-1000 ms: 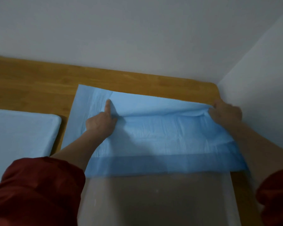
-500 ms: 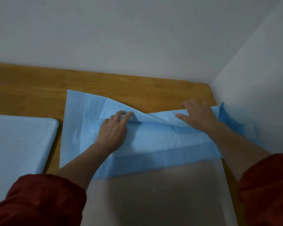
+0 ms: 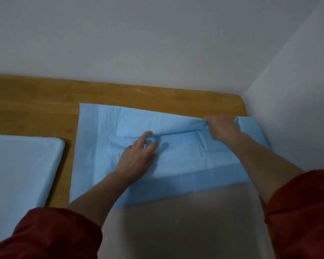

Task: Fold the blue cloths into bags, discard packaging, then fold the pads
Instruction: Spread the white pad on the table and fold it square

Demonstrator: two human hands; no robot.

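The right hand point(image 3: 223, 128) pinches the pad's point(image 3: 105, 128) folded edge on the tabletop point(image 3: 36, 101) — the left hand point(image 3: 137, 157) rests on it, grip unclear.

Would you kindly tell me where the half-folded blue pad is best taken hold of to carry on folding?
Pinch the raised fold ridge of the blue pad, coming from above on the near side. It stands up off the layer beneath, where the right hand grips it, whereas the edges lie flat on the table.
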